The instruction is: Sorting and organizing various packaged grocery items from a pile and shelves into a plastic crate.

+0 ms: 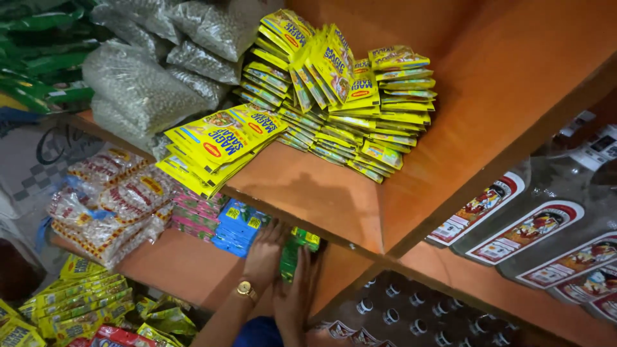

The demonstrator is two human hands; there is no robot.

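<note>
Both my hands reach under the orange upper shelf (321, 199) onto the lower shelf (173, 266). My left hand (265, 256), with a gold watch on its wrist, presses against the left side of a stack of small green packets (297, 247). My right hand (297, 295) holds the same stack from the front and right. A pile of blue packets (239, 226) lies just left of my left hand, and pink packets (193, 215) lie beyond it.
Stacks of yellow sachets (334, 96) and larger yellow packs (218, 144) sit on the upper shelf beside clear bags of dried peas (141, 90). Clear bags of snacks (109, 205) lie lower left. Bottles lying on their sides (533, 231) fill the right shelves.
</note>
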